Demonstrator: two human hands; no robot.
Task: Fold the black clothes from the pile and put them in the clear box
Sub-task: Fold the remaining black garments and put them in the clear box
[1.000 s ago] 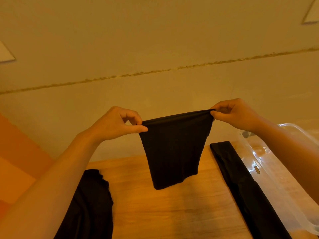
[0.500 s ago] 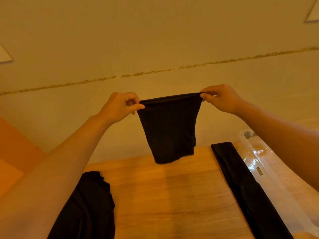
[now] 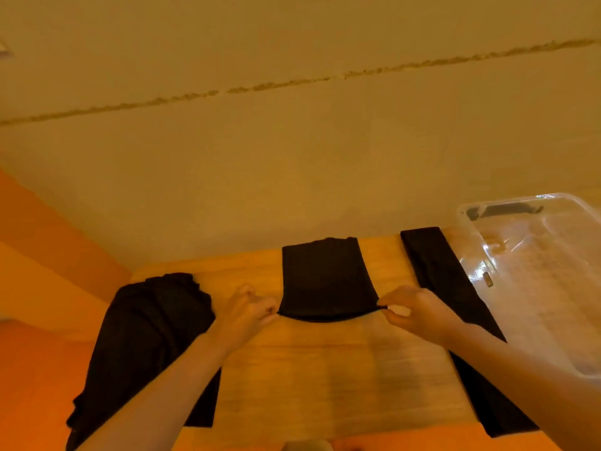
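A small black garment lies flat at the far middle of the wooden table. My left hand pinches its near left corner and my right hand pinches its near right corner. A pile of black clothes sits on the table's left side, partly hanging over the edge. A long folded black piece lies along the right side, my right forearm crossing it. The clear box stands at the far right with nothing black visible inside.
A pale wall with a rough horizontal seam rises right behind the table's far edge. Orange floor or wall shows to the left of the table. The near middle of the table shows bare wood.
Both hands have come down from chest height and laid the small black garment flat on the table, still pinching its near corners. The view has tilted down.
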